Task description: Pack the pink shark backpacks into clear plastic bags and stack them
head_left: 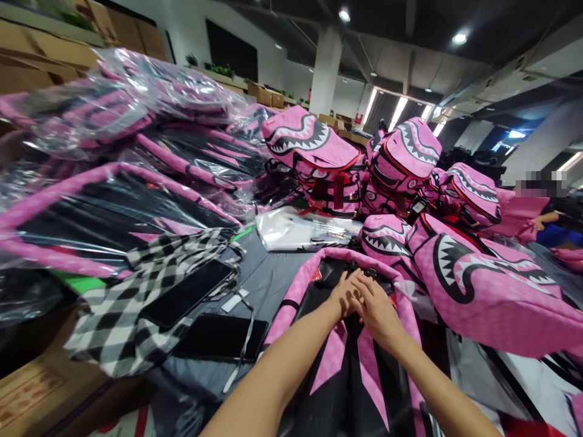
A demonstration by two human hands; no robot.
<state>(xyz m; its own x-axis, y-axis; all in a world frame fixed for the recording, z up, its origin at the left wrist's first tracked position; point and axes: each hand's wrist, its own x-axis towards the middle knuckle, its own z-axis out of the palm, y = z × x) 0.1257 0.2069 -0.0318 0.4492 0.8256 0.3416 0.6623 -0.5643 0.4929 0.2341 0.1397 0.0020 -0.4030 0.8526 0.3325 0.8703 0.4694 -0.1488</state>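
Your left hand (345,295) and right hand (376,309) press together, fingers curled on the top of a pink-and-black backpack (350,364) lying back-up on the table (268,276) before you, beside stacked shark-mouth bags (473,285).

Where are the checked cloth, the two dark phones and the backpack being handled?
checked cloth (116,325): head view, its middle.
upper phone (186,294): head view, screen.
lower phone (221,337): head view, screen.
backpack (350,370): head view, black back panel.
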